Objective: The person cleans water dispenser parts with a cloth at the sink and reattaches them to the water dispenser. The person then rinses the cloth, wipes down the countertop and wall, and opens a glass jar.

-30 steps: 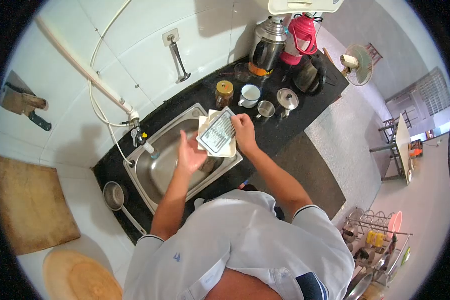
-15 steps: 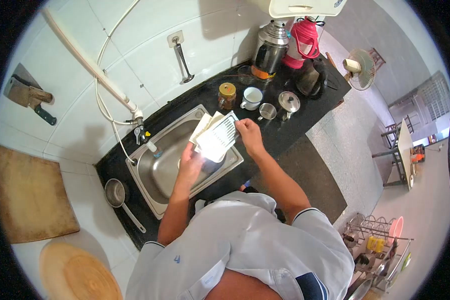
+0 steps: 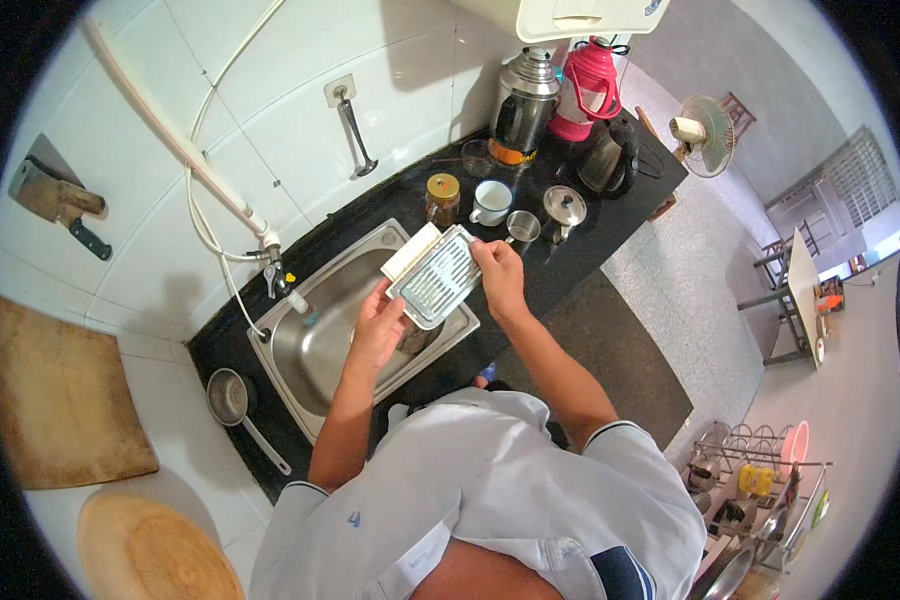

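1. Both your hands are pinching: the right hand [image 3: 502, 278] has one corner of the slotted plate [image 3: 437, 281], the left hand [image 3: 377, 328] its opposite edge; their hidden fingers I cannot tell.
2. You have this plate together with one pale tray [image 3: 410, 250], above the sink's [image 3: 310, 355] right part.
3. If your pinch is weak, perhaps because of wetness, one piece could slide into the sink.
4. Right of the sink, your desk [image 3: 560, 260] carries: one jar [image 3: 442, 207], one white mug [image 3: 492, 203], one small metal cup [image 3: 523, 228], one lidded pot [image 3: 565, 207], one steel flask [image 3: 523, 100], one pink flask [image 3: 584, 92].
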`<action>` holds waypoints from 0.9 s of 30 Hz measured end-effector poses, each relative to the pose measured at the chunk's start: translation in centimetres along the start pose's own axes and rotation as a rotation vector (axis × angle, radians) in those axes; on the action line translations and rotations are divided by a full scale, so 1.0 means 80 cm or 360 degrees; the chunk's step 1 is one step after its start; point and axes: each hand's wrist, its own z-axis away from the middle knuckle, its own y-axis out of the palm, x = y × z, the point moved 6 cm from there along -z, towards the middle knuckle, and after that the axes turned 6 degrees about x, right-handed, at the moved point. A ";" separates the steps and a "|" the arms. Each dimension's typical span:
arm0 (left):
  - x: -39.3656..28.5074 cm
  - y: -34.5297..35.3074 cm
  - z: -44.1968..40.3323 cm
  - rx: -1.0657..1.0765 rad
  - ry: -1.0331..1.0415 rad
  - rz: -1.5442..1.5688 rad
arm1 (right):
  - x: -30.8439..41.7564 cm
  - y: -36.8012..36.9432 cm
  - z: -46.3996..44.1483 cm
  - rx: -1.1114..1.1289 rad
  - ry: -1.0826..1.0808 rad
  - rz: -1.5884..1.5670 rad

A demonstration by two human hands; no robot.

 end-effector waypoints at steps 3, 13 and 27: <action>0.001 -0.007 0.001 0.0017 0.0001 -0.0028 | -0.019 -0.004 0.004 -0.0020 0.0310 0.0021; -0.019 0.004 0.006 0.0074 -0.0010 -0.0176 | 0.010 0.009 0.014 0.0026 -0.0109 0.0120; -0.035 0.009 0.010 0.0199 -0.0037 -0.0223 | 0.038 0.016 0.027 0.0254 0.0063 0.0107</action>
